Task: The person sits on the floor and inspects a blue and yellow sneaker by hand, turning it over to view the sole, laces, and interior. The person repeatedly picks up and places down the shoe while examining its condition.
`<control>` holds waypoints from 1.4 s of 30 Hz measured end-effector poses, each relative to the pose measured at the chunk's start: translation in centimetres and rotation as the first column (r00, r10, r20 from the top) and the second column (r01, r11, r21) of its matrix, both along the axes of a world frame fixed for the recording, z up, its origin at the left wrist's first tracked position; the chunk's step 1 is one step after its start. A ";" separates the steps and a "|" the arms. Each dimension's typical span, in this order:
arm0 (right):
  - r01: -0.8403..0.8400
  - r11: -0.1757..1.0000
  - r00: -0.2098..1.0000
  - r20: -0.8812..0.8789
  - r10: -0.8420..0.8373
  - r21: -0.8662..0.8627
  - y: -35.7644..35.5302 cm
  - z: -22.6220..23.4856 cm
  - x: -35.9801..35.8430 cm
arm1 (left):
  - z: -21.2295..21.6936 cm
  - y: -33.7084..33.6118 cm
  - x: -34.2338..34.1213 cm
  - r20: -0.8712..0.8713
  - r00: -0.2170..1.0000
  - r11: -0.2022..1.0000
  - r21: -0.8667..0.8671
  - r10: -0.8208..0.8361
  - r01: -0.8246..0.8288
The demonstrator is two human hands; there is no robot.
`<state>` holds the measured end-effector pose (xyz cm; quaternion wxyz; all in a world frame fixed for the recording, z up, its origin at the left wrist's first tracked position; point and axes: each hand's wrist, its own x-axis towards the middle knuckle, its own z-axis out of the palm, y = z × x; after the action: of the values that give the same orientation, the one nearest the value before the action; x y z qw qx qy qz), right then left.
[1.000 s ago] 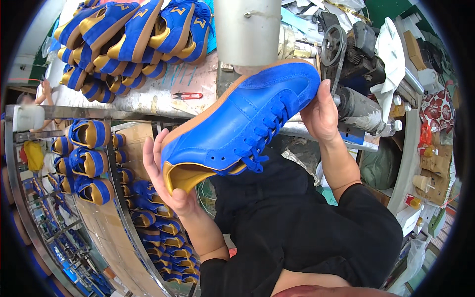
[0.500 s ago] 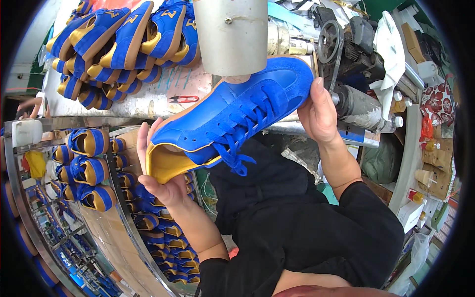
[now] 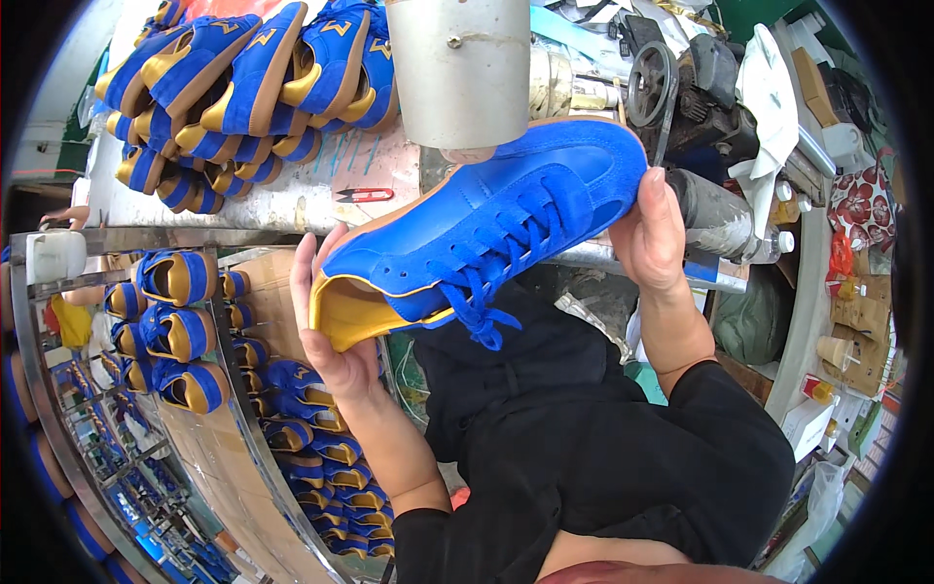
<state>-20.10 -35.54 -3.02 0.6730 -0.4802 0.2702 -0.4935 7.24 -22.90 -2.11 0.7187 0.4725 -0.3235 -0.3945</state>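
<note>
Between my two hands a blue sneaker (image 3: 428, 230) is held on its side, yellow lining toward the lower left, toe toward the upper right. My left hand (image 3: 336, 350) is closed round its heel, thumb below the opening and other fingers behind. My right hand (image 3: 654, 234) grips the toe, fingers partly hidden under it. Blue laces (image 3: 477, 302) are tied in a bow that hangs loose. The tan sole edge lies against the lower end of a grey metal cylinder (image 3: 460, 73); whether the two touch, I cannot tell.
A pile of blue-and-yellow sneakers (image 3: 258, 73) lies on the bench at the upper left, near red-handled thread snips (image 3: 364, 195). A metal rack (image 3: 219, 360) with more shoes stands left. To the right are a pulley wheel (image 3: 652, 83) and a dark roller (image 3: 705, 209).
Both hands have shifted the sneaker to the right along the cylinder's lower end, the toe now farther right. Both still grip it, and the bow swings with it.
</note>
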 end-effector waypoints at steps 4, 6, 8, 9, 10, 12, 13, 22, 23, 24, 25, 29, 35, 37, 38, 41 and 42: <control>0.025 0.999 0.997 0.071 -0.023 -0.036 -0.1 0.2 -0.4 | 0.2 -1.0 -0.2 -0.013 0.999 0.999 -0.027 -0.040 0.039; 0.036 0.999 0.994 0.104 -0.033 -0.026 -0.1 0.6 -0.7 | 0.3 -1.7 -0.3 -0.018 0.998 0.997 -0.039 -0.062 0.061; 0.068 0.997 0.994 0.089 -0.066 -0.027 -0.1 0.9 -0.8 | 0.6 -2.4 -0.2 -0.037 0.996 0.995 -0.052 -0.084 0.082; 0.084 0.996 0.993 0.082 -0.081 -0.028 -0.1 1.0 -0.8 | 0.5 -2.8 -0.2 -0.007 0.996 0.994 -0.053 -0.094 0.094; 0.092 0.996 0.992 0.086 -0.091 -0.014 -0.1 1.0 -0.9 | 0.5 -3.2 -0.1 0.023 0.994 0.993 -0.054 -0.104 0.105; 0.114 0.993 0.989 0.096 -0.114 0.010 -0.3 0.8 -1.4 | 0.5 -4.1 -0.1 0.062 0.990 0.990 -0.057 -0.124 0.127; 0.128 0.992 0.987 0.098 -0.129 0.014 -0.3 0.6 -1.6 | 0.5 -4.4 -0.2 0.070 0.989 0.989 -0.059 -0.132 0.136; 0.121 0.993 0.982 0.147 -0.122 0.013 -0.1 -1.4 -4.8 | 0.4 -4.8 -1.4 0.033 0.974 0.965 -0.133 -0.224 0.226; 0.121 0.993 0.980 0.159 -0.122 0.016 0.1 -1.6 -4.9 | 0.3 -4.5 -1.5 0.055 0.970 0.960 -0.140 -0.236 0.241; 0.120 0.993 0.978 0.171 -0.122 0.019 0.2 -1.6 -5.0 | -0.3 -4.2 -1.5 0.102 0.964 0.947 -0.187 -0.244 0.260; 0.098 0.995 0.985 0.139 -0.100 0.019 0.2 -1.5 -4.9 | -0.8 -3.7 -1.3 0.171 0.954 0.933 -0.226 -0.245 0.280; 0.041 0.996 0.999 0.022 -0.043 0.082 0.9 -0.6 -3.6 | -2.1 -1.6 -1.2 0.223 0.957 0.921 -0.301 -0.185 0.247; -0.016 0.987 0.999 0.049 0.008 0.158 1.1 -2.0 -1.8 | -2.9 1.8 -0.3 0.357 0.927 0.935 -0.275 -0.116 0.223; -0.026 0.984 0.999 0.042 0.019 0.179 1.4 -2.6 -1.4 | -2.5 2.8 -0.4 0.328 0.937 0.931 -0.291 -0.119 0.220; -0.049 0.978 0.997 0.066 0.037 0.202 1.6 -3.0 -1.2 | -2.6 3.4 -0.3 0.322 0.941 0.943 -0.270 -0.103 0.196; -0.089 0.970 0.994 0.076 0.074 0.228 2.3 -3.1 -0.1 | -2.5 4.7 0.1 0.320 0.944 0.954 -0.253 -0.074 0.160; -0.087 0.968 0.993 0.094 0.066 0.236 2.4 -3.6 0.1 | -2.5 5.1 0.2 0.317 0.946 0.955 -0.254 -0.069 0.155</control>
<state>-19.98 -33.10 -6.62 0.7555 -0.3839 0.2798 -0.4512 7.48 -17.82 -4.63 0.6950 0.4038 -0.5085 -0.3086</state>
